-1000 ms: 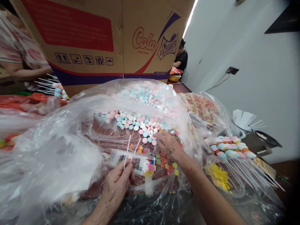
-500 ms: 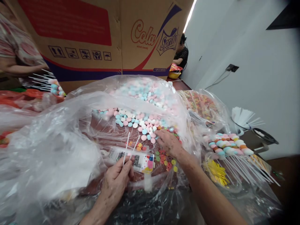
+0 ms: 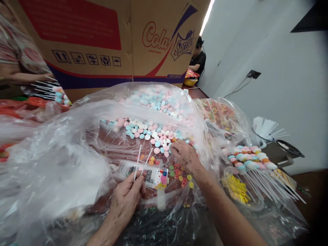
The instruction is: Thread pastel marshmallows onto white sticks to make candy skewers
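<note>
My left hand point(image 3: 126, 200) pinches two thin white sticks point(image 3: 141, 162) that point up and away from me. My right hand point(image 3: 185, 156) reaches into an open clear plastic bag point(image 3: 64, 160), its fingertips closed among pink, blue and white round candies point(image 3: 151, 133). Small coloured ring candies point(image 3: 180, 174) lie just below that hand. A small printed packet point(image 3: 153, 176) lies between the two hands.
A big cardboard box point(image 3: 107, 44) stands behind the bag. Finished candy skewers point(image 3: 249, 160) lie at the right, with yellow ties point(image 3: 235, 189) and white sticks in a holder point(image 3: 265, 128). A person's arm point(image 3: 23, 77) holds skewers at far left; another person point(image 3: 197, 61) sits at the back.
Almost nothing has moved; my right hand's fingers have shifted slightly among the round candies, and my view has tilted a little.
</note>
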The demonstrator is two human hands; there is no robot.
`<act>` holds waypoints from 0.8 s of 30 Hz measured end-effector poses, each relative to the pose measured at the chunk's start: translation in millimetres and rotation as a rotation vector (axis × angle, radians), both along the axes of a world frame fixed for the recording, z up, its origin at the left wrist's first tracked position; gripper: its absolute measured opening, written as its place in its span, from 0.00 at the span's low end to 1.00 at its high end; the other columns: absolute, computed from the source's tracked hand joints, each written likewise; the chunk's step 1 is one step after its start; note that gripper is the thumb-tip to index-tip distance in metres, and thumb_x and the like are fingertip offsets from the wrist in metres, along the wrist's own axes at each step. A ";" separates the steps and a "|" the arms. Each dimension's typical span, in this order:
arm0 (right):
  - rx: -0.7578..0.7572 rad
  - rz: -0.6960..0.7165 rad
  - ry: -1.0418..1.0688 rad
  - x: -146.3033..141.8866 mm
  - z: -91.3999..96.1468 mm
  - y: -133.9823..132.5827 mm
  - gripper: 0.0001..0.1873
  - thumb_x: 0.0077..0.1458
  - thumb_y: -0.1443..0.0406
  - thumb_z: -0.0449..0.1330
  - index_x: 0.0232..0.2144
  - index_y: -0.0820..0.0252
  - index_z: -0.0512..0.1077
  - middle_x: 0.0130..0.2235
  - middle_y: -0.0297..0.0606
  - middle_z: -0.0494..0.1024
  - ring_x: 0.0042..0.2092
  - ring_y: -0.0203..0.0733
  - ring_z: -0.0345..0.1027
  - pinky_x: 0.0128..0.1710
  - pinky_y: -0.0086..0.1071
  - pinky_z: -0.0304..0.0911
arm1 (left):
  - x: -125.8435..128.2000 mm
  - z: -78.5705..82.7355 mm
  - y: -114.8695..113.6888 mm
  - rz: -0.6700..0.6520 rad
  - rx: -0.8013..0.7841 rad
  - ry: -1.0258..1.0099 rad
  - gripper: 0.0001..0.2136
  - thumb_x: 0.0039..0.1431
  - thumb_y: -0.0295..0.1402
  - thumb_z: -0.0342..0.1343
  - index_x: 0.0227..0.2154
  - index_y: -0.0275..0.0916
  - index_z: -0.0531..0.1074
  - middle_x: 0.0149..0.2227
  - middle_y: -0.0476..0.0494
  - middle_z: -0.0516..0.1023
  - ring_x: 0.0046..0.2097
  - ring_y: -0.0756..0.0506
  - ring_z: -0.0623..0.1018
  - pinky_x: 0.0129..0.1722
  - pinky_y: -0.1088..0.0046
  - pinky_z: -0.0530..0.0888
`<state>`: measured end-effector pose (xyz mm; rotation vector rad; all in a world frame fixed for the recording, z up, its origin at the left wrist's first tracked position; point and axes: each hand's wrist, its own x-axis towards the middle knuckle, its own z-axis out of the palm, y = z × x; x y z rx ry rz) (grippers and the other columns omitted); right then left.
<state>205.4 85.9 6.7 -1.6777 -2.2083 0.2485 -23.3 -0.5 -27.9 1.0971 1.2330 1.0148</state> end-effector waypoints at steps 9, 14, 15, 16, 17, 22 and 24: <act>0.094 0.059 -0.323 -35.0 -13.7 -11.3 0.07 0.61 0.72 0.54 0.38 0.59 0.71 0.42 0.44 0.74 0.45 0.46 0.65 0.41 0.34 0.61 | 0.0 0.6 0.3 0.005 0.010 -0.010 0.16 0.59 0.48 0.54 0.30 0.38 0.73 0.19 0.54 0.69 0.17 0.54 0.59 0.15 0.80 0.53; 0.084 0.094 -0.224 -28.7 -11.8 -9.7 0.11 0.59 0.74 0.52 0.40 0.60 0.71 0.40 0.43 0.75 0.41 0.45 0.67 0.41 0.34 0.62 | 0.0 2.0 0.4 0.014 0.022 0.002 0.16 0.58 0.47 0.54 0.28 0.38 0.73 0.19 0.53 0.70 0.17 0.54 0.59 0.15 0.80 0.53; 0.078 0.037 -0.154 -22.9 -9.3 -7.5 0.11 0.58 0.74 0.52 0.39 0.60 0.72 0.39 0.42 0.76 0.40 0.43 0.67 0.41 0.33 0.62 | 0.1 1.8 0.2 0.009 0.022 -0.001 0.17 0.58 0.47 0.54 0.27 0.38 0.72 0.19 0.53 0.70 0.17 0.54 0.59 0.15 0.80 0.53; 0.084 -0.024 -0.080 -16.3 -6.6 -4.9 0.10 0.58 0.73 0.52 0.38 0.60 0.72 0.39 0.41 0.76 0.39 0.43 0.67 0.41 0.33 0.61 | 0.2 1.4 0.1 0.004 0.019 0.000 0.17 0.59 0.48 0.53 0.25 0.38 0.71 0.18 0.53 0.69 0.17 0.54 0.59 0.15 0.80 0.53; 0.102 -0.080 -0.014 -9.6 -3.8 -2.0 0.10 0.58 0.72 0.52 0.39 0.60 0.72 0.39 0.41 0.76 0.39 0.42 0.68 0.41 0.33 0.61 | 0.3 0.9 -0.1 0.003 0.014 0.003 0.18 0.59 0.48 0.53 0.23 0.38 0.70 0.18 0.53 0.69 0.17 0.54 0.59 0.15 0.80 0.53; 0.134 -0.107 0.034 6.1 0.4 8.2 0.11 0.60 0.69 0.52 0.39 0.57 0.73 0.38 0.40 0.75 0.41 0.43 0.68 0.42 0.33 0.61 | 1.0 -2.5 -0.6 0.033 -0.006 0.003 0.17 0.58 0.49 0.54 0.27 0.38 0.72 0.18 0.53 0.69 0.17 0.54 0.58 0.14 0.80 0.52; 0.118 -0.063 -0.012 1.4 -2.4 9.1 0.10 0.61 0.69 0.51 0.38 0.58 0.73 0.39 0.40 0.75 0.40 0.42 0.68 0.42 0.32 0.61 | 1.1 -3.1 -0.5 0.021 0.005 -0.004 0.18 0.58 0.49 0.54 0.27 0.38 0.72 0.18 0.53 0.69 0.17 0.54 0.58 0.14 0.80 0.52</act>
